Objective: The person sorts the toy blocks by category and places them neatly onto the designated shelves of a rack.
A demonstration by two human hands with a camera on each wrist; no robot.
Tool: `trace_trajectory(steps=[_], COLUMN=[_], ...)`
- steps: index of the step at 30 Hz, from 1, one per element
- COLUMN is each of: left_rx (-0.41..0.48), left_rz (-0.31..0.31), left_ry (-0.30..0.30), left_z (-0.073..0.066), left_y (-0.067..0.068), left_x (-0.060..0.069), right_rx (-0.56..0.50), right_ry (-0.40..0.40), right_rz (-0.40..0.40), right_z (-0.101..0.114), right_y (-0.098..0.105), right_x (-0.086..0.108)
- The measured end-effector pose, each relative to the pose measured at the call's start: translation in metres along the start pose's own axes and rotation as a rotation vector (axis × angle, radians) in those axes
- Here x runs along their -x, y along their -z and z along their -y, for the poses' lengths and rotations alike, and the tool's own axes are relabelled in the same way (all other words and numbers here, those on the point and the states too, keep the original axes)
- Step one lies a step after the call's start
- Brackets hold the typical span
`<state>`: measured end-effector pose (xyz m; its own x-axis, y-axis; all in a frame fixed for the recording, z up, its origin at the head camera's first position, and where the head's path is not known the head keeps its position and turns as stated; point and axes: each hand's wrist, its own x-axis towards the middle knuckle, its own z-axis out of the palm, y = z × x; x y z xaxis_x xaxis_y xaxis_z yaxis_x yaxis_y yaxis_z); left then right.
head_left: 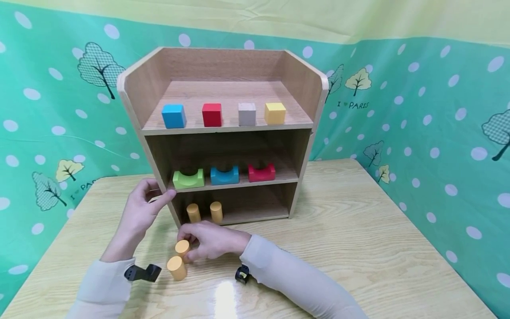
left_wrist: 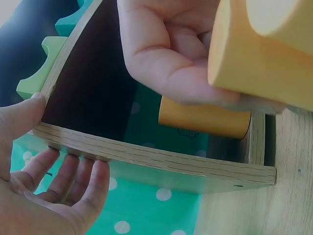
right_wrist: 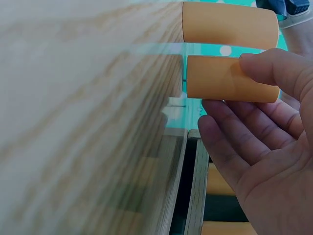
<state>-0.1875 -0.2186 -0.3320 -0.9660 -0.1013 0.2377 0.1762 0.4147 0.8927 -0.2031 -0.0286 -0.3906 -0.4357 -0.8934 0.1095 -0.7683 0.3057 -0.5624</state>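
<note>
At the left side of a small wooden shelf (head_left: 231, 131), my left hand (head_left: 137, 208) grips the side panel, thumb at the front edge and fingertips (left_wrist: 100, 171) against the outer face. Just in front of the shelf, my right hand (head_left: 211, 239) holds an upright orange wooden cylinder (right_wrist: 215, 78) between thumb and fingers. A second cylinder (head_left: 176, 270) stands beside it on the table, nearer to me. On the bottom level stand two more orange cylinders, a left one (head_left: 193, 213) close to the side panel and a right one (head_left: 216, 212).
Along the top level stand a blue cube (head_left: 173, 116), a red cube (head_left: 212, 115), a grey cube (head_left: 247, 114) and a yellow cube (head_left: 275, 114). The middle level bears green (head_left: 188, 180), blue (head_left: 225, 177) and red (head_left: 261, 174) notched blocks. Dotted cloth (head_left: 418, 106) hangs behind the table (head_left: 358, 248).
</note>
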Motion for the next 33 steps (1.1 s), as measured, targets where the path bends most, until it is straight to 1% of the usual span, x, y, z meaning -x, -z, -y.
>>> trace_trajectory(steps=[4, 8, 14, 19, 23, 27, 33], left_rx=[0.0, -0.007, -0.012, -0.008, -0.01, -0.004, -0.003], left_rz=[0.001, 0.003, 0.003, 0.002, 0.001, 0.005, 0.008], left_ry=[0.001, 0.006, 0.018, 0.012, 0.011, 0.013, 0.009], left_z=[0.0, 0.0, 0.0, 0.0, 0.0, 0.0, 0.0], left_y=[0.0, 0.0, 0.0, 0.001, 0.001, 0.001, 0.0], left_x=[0.0, 0.001, 0.002, 0.002, 0.002, 0.001, 0.001], right_rx=[-0.023, -0.036, -0.05, -0.082, -0.103, -0.101, -0.103], right_ry=[0.001, -0.026, -0.053, -0.053, -0.072, -0.093, -0.098], right_rz=[-0.004, -0.009, -0.037, -0.061, -0.075, -0.1, -0.158], right_z=[0.0, 0.0, -0.002, -0.006, -0.009, -0.013, -0.021], right_y=[0.002, 0.007, 0.016, 0.024, 0.03, 0.036, 0.045], right_x=[0.005, 0.012, 0.028, 0.041, 0.051, 0.059, 0.069])
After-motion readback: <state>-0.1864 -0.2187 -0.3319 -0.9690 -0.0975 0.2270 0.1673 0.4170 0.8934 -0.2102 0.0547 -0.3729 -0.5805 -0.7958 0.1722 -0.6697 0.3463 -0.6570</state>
